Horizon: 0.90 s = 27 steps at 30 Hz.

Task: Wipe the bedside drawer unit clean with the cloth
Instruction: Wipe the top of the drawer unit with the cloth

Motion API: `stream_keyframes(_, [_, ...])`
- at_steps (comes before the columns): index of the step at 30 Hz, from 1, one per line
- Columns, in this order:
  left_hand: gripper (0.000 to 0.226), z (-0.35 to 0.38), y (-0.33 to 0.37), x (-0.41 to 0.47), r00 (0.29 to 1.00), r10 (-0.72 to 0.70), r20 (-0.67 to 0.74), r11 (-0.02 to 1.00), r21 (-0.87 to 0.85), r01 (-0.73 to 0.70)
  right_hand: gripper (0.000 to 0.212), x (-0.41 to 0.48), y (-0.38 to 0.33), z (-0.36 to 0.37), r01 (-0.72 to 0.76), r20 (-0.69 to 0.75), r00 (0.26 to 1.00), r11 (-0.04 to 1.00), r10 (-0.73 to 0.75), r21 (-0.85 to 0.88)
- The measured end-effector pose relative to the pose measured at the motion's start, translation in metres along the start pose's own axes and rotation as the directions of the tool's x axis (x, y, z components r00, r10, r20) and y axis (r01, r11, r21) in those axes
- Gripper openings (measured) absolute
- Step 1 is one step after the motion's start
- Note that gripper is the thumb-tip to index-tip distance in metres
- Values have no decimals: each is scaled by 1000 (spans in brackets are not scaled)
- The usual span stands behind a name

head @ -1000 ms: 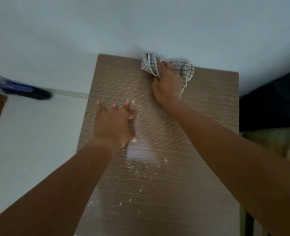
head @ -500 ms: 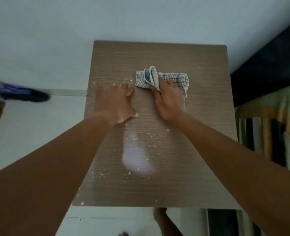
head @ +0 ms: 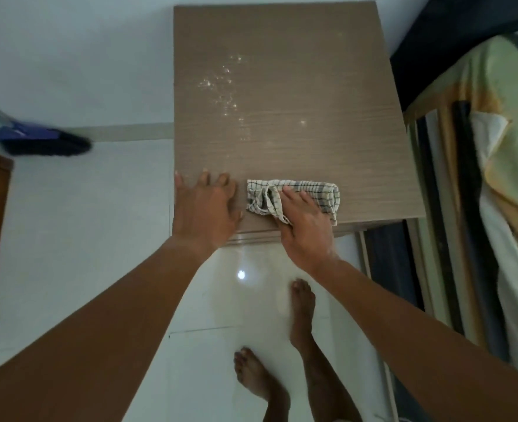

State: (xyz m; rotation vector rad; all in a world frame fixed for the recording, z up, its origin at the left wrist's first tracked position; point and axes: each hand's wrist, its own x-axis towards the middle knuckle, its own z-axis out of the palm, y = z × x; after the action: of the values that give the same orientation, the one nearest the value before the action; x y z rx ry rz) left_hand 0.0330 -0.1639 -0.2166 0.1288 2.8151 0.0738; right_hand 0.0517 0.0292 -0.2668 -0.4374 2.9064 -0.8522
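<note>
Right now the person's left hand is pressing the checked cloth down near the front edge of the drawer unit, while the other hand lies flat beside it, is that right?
Not quite: the head view shows the right hand pressing the checked cloth near the front edge of the drawer unit. The left hand lies flat beside it.

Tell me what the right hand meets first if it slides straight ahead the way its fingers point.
The right hand points toward the wall across the brown wood-grain drawer unit top, already pressing the checked white cloth. Beyond that lie scattered white specks, probably first.
</note>
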Motion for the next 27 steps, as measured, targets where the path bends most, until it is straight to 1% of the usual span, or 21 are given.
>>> stream_keyframes(2, [55,0,0,-6,999,-11,32,1000,3,11,54,-22,-7,0,14,-28,1000,1000,-14,14])
stream_keyframes(4, [52,-3,1,-4,998,-22,63,999,43,19,49,-39,-14,-2,26,-49,998,999,-25,27])
stream_keyframes(6, [51,-9,3,1,995,-41,92,996,87,33,34,-55,-17,-5,6,-36,999,999,-4,44])
stream_keyframes(7, [50,-11,4,3,994,-51,100,995,90,42,22,-63,-18,-7,-37,-11,999,997,37,63])
stream_keyframes(8, [50,-12,5,4,992,-61,107,995,84,52,16,-72,-19,-9,-111,17,994,989,109,100])
stream_keyframes(9, [49,-13,6,5,991,-68,111,995,81,59,18,-80,-19,-10,-220,45,975,961,215,165])
stream_keyframes(10, [47,-12,7,4,991,-73,114,995,82,64,20,-86,-20,-11,-346,67,938,901,341,262])
stream_keyframes(11, [46,-11,7,5,990,-78,115,994,80,69,20,-91,-20,-13,-465,78,879,805,471,369])
stream_keyframes(12, [45,-11,8,6,990,-83,113,995,70,76,20,-91,-22,-19,-544,85,813,698,577,466])
stream_keyframes(13, [42,-11,8,7,990,-89,110,995,57,83,20,-87,-24,-24,-587,97,756,605,647,538])
stream_keyframes(15, [37,-13,9,9,989,-91,114,995,51,86,19,-69,-28,-39,-608,140,677,443,722,659])
stream_keyframes(17, [32,-16,10,12,987,-90,131,995,59,83,18,-41,-32,-57,-584,207,611,259,764,769])
stream_keyframes(19, [32,-21,10,20,980,-121,158,992,46,115,19,-7,-31,-72,-532,309,558,47,770,845])
stream_keyframes(20, [34,-25,9,26,973,-143,180,990,27,140,21,11,-30,-79,-514,364,548,-39,753,857])
stream_keyframes(22, [37,-36,7,40,958,-173,229,981,-47,188,25,43,-23,-90,-511,455,560,-144,693,848])
stream_keyframes(24, [32,-49,3,55,948,-198,249,961,-141,237,29,71,-16,-96,-545,529,576,-189,624,817])
stream_keyframes(25, [25,-55,-1,64,953,-210,218,954,-170,249,30,85,-12,-96,-561,549,586,-190,596,806])
stream_keyframes(27, [13,-63,-11,84,966,-244,88,947,-195,257,32,115,-5,-95,-599,555,598,-137,578,789])
